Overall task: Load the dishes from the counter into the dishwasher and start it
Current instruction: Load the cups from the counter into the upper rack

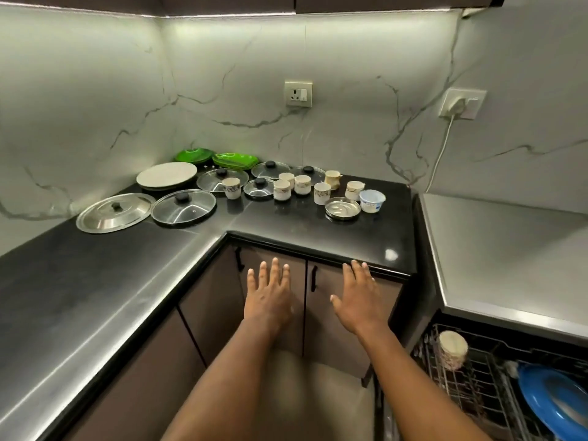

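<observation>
Dishes stand on the black corner counter [286,227]: a steel lid [114,213], several glass lids such as the big one [184,206], a white plate [167,176], green plates [234,160], several patterned cups including one [231,188], a small steel plate [342,208] and a white plastic tub [372,201]. My left hand [269,296] and my right hand [359,297] hover open, palms down, in front of the counter edge, holding nothing. At lower right the dishwasher rack [471,386] is pulled out, holding an upturned cup [453,348] and a blue plate [555,405].
Brown cabinet doors [276,313] with black handles lie under the counter. A grey worktop [509,249] sits above the dishwasher. Two wall sockets are on the marble backsplash, the right one [462,103] with a white cable hanging down.
</observation>
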The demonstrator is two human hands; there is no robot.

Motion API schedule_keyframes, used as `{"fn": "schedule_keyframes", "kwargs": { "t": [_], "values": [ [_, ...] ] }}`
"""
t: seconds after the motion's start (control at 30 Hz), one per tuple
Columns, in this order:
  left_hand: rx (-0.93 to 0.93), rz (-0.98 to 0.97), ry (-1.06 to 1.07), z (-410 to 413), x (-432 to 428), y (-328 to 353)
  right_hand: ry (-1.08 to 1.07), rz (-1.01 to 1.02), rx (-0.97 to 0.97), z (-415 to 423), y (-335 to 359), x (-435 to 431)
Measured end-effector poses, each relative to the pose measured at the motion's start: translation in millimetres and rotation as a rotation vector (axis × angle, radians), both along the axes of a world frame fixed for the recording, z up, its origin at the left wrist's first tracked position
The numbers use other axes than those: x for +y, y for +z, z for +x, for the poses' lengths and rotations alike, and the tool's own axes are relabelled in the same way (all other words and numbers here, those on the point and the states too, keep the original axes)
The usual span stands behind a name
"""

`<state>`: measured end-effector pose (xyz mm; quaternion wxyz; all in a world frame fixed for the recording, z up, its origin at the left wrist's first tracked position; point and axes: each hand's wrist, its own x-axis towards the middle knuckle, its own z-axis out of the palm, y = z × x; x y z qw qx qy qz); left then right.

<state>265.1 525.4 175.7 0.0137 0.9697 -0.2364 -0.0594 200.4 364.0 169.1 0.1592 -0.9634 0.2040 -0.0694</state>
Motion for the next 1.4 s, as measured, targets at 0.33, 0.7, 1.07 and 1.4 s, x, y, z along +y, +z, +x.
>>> {"fn": "schedule_keyframes", "kwargs": {
  "t": [0.33, 0.7, 1.07, 1.4],
  "values": [
    [0.077, 0.032, -0.074, 62.8, -12.3, -21.7, -0.024, 0.003, 0.047, 63.3, -10.7, -6.8],
    [0.14, 0.045, -0.009, 182.9, -38.1, -33.5, 0.082, 0.052, 0.078, 192.6, -21.9, -37.5],
    [0.213, 0.051, 0.108, 272.5, -44.9, -44.4, 0.216, 0.135, 0.136, 303.7, -36.3, -48.5],
    [0.267, 0.07, 0.126, 364.4, -20.3, -50.8, 0.224, 0.21, 0.148, 396.6, -42.8, -17.6]
  ]
}}
